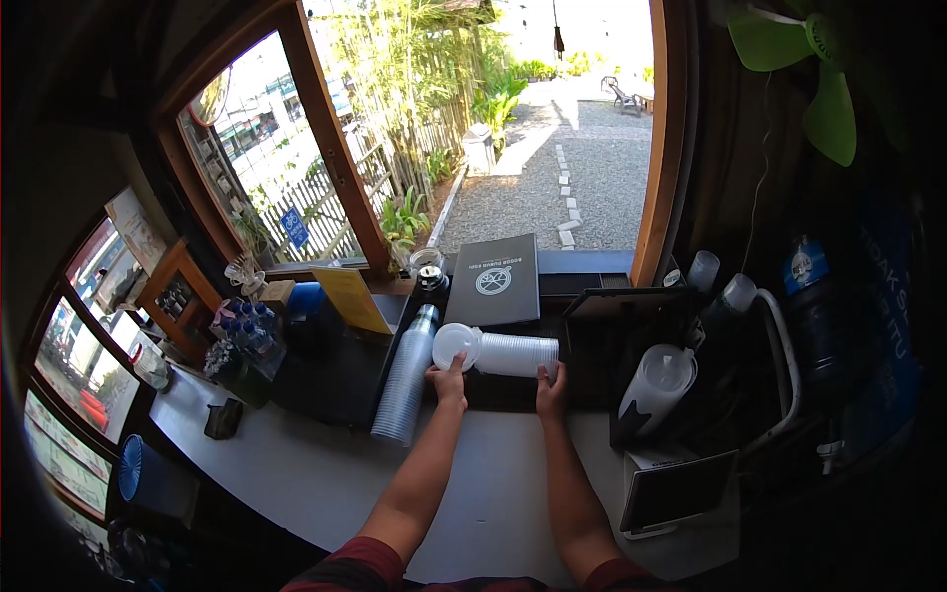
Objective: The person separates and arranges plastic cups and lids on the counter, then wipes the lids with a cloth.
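Note:
My left hand [449, 383] is closed on a round translucent plastic lid [455, 342], its thumb against the lid's face. Directly to the right lies a sideways stack of plastic lids [518, 354], its ribbed edges showing. At the right end of this stack, my right hand [551, 388] is closed round it with thumb and fingers. A long nested stack of clear plastic cups [403, 385] slants along the counter just left of my left hand. Behind the lids lies a dark menu folder [495, 279] with a round white emblem.
A dark-framed tablet [681, 490] stands at the right of the grey counter [473, 493]. Behind it is a cup holder [656, 390] with clear cups. A yellow card [352, 300] and several water bottles [258, 331] stand at the left. An open window faces a gravel yard.

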`<state>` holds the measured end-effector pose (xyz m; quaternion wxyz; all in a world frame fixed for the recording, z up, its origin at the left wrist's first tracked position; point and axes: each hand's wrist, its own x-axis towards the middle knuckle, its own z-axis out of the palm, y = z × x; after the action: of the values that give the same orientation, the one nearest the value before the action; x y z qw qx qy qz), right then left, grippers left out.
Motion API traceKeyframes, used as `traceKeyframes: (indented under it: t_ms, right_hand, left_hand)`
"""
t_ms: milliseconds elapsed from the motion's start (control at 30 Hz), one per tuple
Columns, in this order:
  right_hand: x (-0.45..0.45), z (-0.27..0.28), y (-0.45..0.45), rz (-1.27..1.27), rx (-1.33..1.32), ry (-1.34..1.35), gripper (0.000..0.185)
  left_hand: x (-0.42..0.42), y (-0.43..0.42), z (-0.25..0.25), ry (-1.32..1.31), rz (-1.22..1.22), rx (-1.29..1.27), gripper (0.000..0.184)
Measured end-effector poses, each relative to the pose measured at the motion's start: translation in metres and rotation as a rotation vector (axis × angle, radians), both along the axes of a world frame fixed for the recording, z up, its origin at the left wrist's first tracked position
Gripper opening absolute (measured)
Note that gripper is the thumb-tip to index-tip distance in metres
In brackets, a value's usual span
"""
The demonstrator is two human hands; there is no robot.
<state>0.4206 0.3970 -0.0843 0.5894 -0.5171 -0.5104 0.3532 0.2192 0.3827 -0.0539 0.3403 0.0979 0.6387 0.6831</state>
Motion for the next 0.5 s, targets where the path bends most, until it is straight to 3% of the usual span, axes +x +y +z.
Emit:
traceKeyframes:
  t_ms: [67, 167, 367, 467, 500]
  right_hand:
    - [0.006, 0.004, -0.007, 0.005, -0.006, -0.032, 0.048]
    - [0.007, -0.004, -0.007, -0.049, 0.011, -0.109, 0.048]
    - [0.023, -0.003, -0.039, 0.070, -0.073, -0.049, 0.045]
    - [0.030, 0.026, -0.091, 0.065, 0.003, -0.042, 0.040]
    - [0.034, 0.040, -0.111, 0.099, -0.036, -0.045, 0.037]
  left_hand:
    - [0.002, 0.003, -0.017, 0.144, -0.019, 0.065, 0.081]
    - [0.010, -0.006, -0.016, 0.148, -0.023, 0.125, 0.080]
    - [0.030, -0.070, 0.025, 0.083, -0.094, 0.235, 0.083]
    - [0.034, -0.117, 0.015, 0.211, -0.084, 0.328, 0.086]
    - [0.043, -0.144, 0.032, 0.182, -0.104, 0.355, 0.090]
